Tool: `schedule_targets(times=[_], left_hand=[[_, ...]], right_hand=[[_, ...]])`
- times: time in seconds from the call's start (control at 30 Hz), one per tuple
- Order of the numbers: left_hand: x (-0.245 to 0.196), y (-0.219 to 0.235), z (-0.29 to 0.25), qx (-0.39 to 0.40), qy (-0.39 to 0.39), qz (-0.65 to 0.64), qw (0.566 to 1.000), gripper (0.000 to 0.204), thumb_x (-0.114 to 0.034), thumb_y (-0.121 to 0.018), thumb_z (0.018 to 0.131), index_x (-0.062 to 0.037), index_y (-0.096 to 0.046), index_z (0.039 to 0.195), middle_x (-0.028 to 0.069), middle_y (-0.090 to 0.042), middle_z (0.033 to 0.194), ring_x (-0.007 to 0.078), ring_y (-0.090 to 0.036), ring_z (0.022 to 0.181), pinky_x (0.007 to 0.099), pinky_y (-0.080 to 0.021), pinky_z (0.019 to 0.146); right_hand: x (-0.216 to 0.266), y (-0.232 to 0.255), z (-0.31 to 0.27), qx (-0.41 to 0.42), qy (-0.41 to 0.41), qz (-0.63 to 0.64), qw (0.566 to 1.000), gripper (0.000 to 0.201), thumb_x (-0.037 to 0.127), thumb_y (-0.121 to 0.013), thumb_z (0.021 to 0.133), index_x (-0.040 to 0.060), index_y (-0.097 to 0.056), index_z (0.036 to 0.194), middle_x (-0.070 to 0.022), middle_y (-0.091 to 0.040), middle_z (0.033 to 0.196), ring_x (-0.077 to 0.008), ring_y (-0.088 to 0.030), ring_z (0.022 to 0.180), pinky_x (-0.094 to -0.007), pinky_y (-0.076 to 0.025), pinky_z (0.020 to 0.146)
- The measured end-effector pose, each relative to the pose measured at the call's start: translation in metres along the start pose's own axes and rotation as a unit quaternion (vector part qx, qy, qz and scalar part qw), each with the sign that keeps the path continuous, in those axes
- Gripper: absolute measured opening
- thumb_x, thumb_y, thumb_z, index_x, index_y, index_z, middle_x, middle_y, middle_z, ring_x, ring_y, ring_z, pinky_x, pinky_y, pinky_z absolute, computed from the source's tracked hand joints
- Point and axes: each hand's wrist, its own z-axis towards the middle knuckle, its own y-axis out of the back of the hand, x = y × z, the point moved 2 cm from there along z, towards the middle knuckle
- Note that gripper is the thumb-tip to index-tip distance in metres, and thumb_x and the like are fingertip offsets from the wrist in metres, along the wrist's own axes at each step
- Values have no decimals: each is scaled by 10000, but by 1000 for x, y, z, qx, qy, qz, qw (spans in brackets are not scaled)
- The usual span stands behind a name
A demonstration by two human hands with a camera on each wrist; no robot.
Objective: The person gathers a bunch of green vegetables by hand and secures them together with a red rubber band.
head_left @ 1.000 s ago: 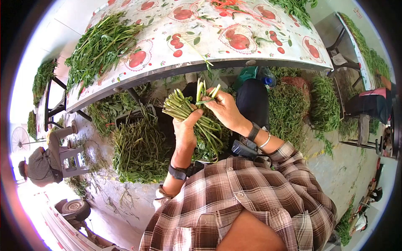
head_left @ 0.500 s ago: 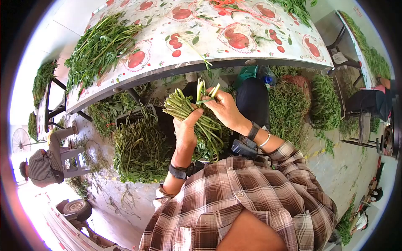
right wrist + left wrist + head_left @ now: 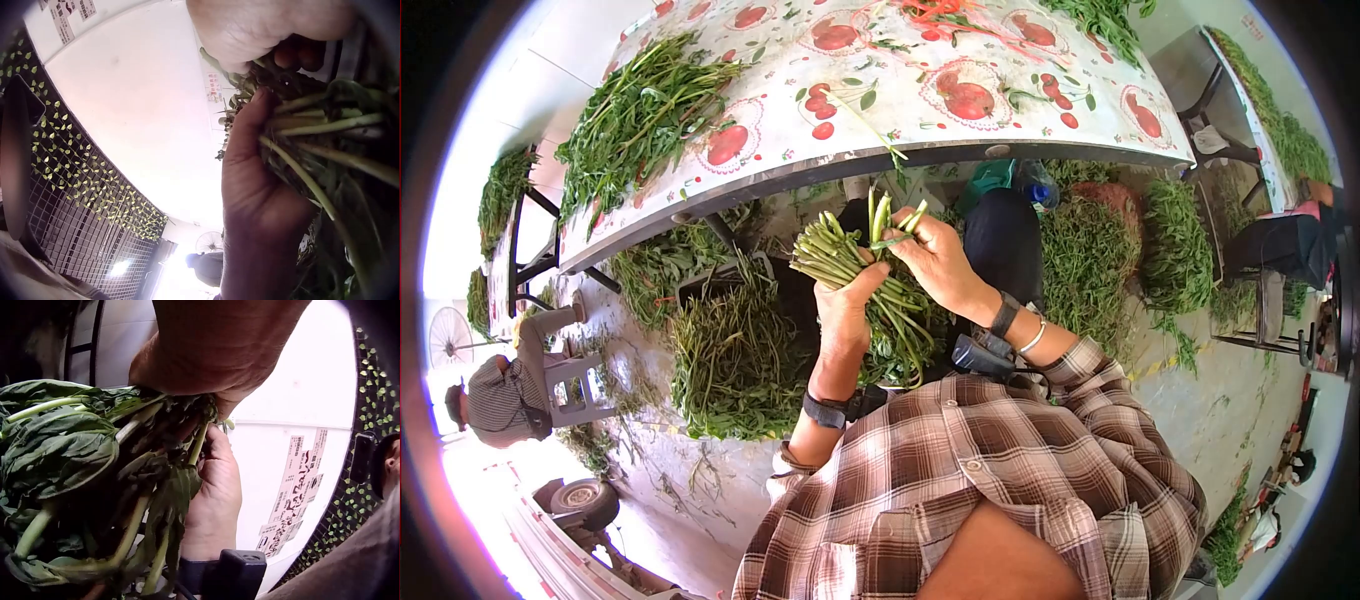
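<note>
In the head view my left hand (image 3: 844,308) grips a thick bundle of green stems (image 3: 828,250), its cut ends pointing up and left. My right hand (image 3: 935,262) pinches a few pale stems (image 3: 880,215) beside the top of the bundle. Leaves of the bundle (image 3: 62,453) fill the left side of the left wrist view, where both hands are close together. The right wrist view shows the left thumb lying along the stems (image 3: 331,125); the far fingertips are partly hidden.
A table with a fruit-print cloth (image 3: 880,110) stands in front, a heap of greens (image 3: 650,115) on its left. Below are a crate heaped with greens (image 3: 735,350) and more piles (image 3: 1090,260) at right. A person (image 3: 500,400) sits at far left.
Both hands hold nearly the same pose; the bundle and left hand have shifted very slightly to the right. At the far right, the seated person's arm and body have moved.
</note>
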Motion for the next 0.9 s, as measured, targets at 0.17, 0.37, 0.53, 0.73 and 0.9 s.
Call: schedule_targets(times=[0.17,0.37,0.53,0.73,0.9], left_hand=[[1,2,1,-18,-21,22,999,227,57,-704,699,-36,-617,887,-8,-597,841,105,-554,761,253,-440,721],[-1,5,1,-37,-11,-6,999,227,59,-700,685,-42,-604,865,-9,-584,829,106,-549,744,255,-441,712],[-3,4,-1,-24,-16,3,1000,209,48,-695,695,-44,-603,858,-11,-581,829,104,-548,734,252,-443,696],[-2,6,2,1,-8,29,1000,191,41,-686,699,-44,-600,847,-17,-581,818,90,-542,731,243,-435,690],[-6,3,1,20,-8,29,999,185,39,-682,701,-44,-600,844,-20,-582,815,85,-541,736,242,-434,691]], right_hand=[[4,-6,-2,29,28,-19,999,184,59,-549,927,-22,-522,1090,-29,-569,909,-62,-511,790,-230,-437,679],[13,-5,-1,90,7,35,995,283,111,-534,947,-9,-470,1195,-17,-558,991,-72,-536,843,-230,-461,742],[13,-4,-2,91,-60,83,991,291,124,-541,947,7,-491,1210,6,-579,949,-20,-497,824,-180,-421,695],[9,-4,1,134,-25,86,987,297,118,-544,950,-7,-523,1220,-20,-597,1038,-45,-524,885,-210,-453,778],[13,-4,3,137,2,77,988,303,107,-548,944,-13,-518,1221,-31,-579,1075,-70,-528,947,-233,-448,862]])
